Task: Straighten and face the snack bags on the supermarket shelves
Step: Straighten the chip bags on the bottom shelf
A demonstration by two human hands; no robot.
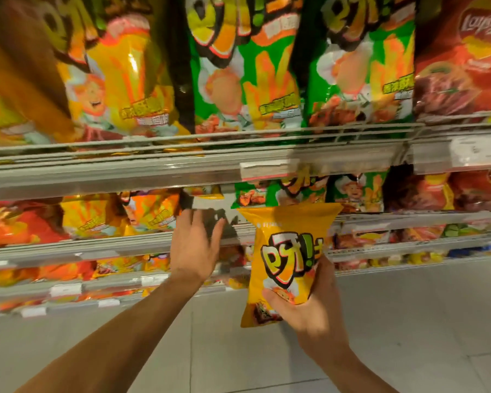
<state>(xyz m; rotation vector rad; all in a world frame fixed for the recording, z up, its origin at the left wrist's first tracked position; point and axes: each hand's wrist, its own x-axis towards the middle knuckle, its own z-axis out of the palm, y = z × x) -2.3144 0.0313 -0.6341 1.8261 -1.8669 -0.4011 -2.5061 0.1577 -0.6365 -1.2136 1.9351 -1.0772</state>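
Observation:
My right hand grips a small yellow snack bag by its lower part and holds it upright in front of the second shelf. My left hand reaches with fingers spread into a gap on that shelf, between yellow bags on the left and green bags on the right. It holds nothing. On the shelf above stand large yellow bags and green bags, facing forward.
Red chip bags fill the right end of the top shelf and the shelf below. Wire shelf rails with price tags run across. Lower shelves hold more bags. Pale floor tiles lie below.

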